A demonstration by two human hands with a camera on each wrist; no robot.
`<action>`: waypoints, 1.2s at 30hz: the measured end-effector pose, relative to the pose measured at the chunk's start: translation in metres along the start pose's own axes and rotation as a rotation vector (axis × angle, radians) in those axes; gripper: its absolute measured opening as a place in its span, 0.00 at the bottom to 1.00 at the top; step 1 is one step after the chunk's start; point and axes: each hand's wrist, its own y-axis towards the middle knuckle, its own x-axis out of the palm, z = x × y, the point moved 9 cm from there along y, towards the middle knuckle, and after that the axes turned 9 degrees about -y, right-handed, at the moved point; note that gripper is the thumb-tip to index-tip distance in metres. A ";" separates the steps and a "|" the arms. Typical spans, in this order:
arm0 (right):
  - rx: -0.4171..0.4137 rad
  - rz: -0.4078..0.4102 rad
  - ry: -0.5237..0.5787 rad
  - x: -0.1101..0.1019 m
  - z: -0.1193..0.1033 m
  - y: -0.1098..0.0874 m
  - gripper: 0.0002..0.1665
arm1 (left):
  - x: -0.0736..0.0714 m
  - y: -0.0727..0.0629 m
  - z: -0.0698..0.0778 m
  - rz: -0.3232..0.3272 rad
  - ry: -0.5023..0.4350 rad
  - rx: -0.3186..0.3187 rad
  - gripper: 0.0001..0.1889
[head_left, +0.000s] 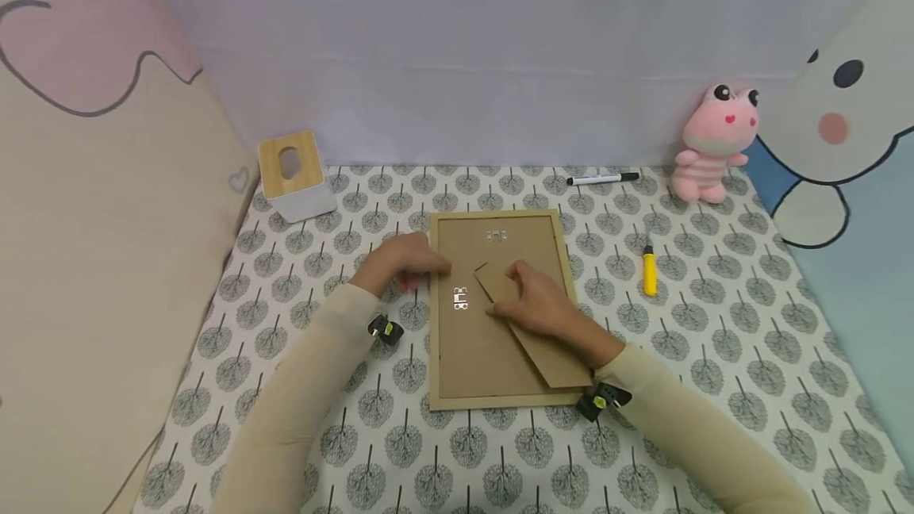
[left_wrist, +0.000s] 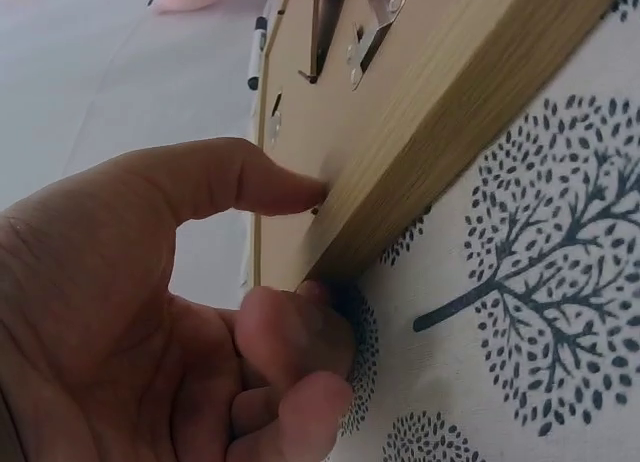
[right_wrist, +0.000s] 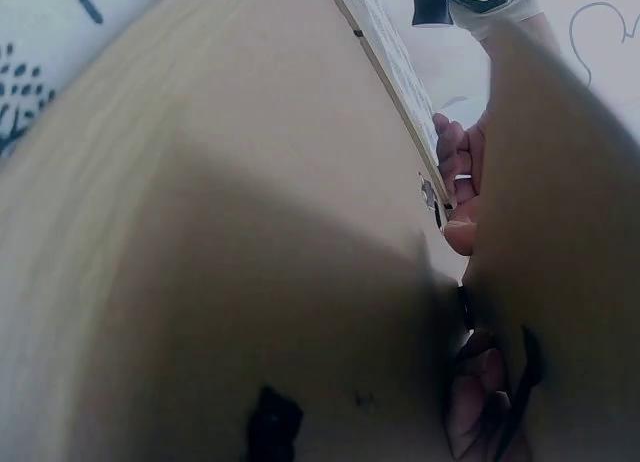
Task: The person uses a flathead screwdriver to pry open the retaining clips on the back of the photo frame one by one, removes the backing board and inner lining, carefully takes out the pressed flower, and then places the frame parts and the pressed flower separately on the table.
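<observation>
A wooden picture frame [head_left: 433, 347] lies face down, its brown backing board [head_left: 485, 359] showing two metal hangers, one at the side [head_left: 460, 298] and one at the top [head_left: 496, 236]. My left hand [head_left: 408, 256] grips the frame's left side. In the left wrist view, its thumb [left_wrist: 285, 190] presses at the inner edge, and the other fingers curl beside the outer edge. My right hand [head_left: 539, 306] holds the brown stand leg [head_left: 560, 363], tilted up from the board. Fingertips [right_wrist: 475, 397] show between leg and board in the right wrist view.
A yellow-handled screwdriver [head_left: 650, 274] lies right of the frame. Behind it are a black-and-white marker [head_left: 603, 178] and a pink plush toy [head_left: 714, 145]. A white tissue box with wooden lid [head_left: 303, 161] stands at the back left. Patterned cloth [head_left: 400, 450] covers the table.
</observation>
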 end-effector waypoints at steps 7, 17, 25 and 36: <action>0.002 -0.011 -0.007 0.001 -0.002 -0.001 0.39 | 0.004 -0.002 0.003 0.026 0.035 -0.015 0.15; 0.014 -0.012 -0.012 0.001 -0.001 -0.003 0.38 | 0.007 -0.008 0.010 0.024 0.068 0.020 0.11; -0.004 0.023 -0.043 -0.005 -0.006 -0.002 0.38 | -0.013 0.008 -0.001 0.054 -0.163 0.110 0.11; -0.037 0.053 -0.036 -0.018 -0.012 -0.009 0.38 | -0.028 0.023 -0.008 0.065 -0.413 0.156 0.41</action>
